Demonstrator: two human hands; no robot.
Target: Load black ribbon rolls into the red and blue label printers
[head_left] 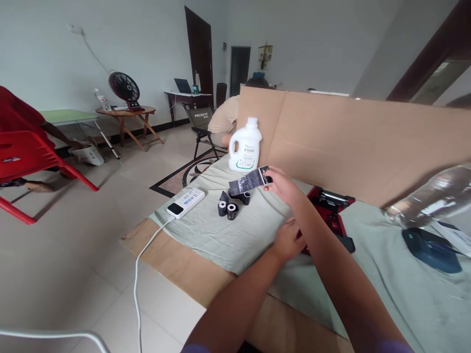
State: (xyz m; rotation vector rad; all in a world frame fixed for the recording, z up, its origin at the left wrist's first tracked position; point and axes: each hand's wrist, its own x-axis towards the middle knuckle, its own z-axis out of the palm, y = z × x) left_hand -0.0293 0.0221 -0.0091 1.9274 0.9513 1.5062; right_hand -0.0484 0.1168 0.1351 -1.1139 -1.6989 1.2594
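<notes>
At far left a person in red sits on a red chair (22,152); beyond, a fan (124,90) stands on a wooden table (125,112). A white device (186,202) with a cable lies near the left edge of the cloth (206,240). To its right, small black rolls (231,211) with white cores sit close together. Behind them a white jug (246,149) stands upright. Above the rolls slants the black strip (245,183), its right end clamped between the thumb and fingers of the right hand (281,185). Lower, the left hand (289,239) is at the red case (331,220), fingers curled; whether they grip it I cannot tell. Cardboard (353,142) stands behind; clear plastic (434,193) lies far right.
</notes>
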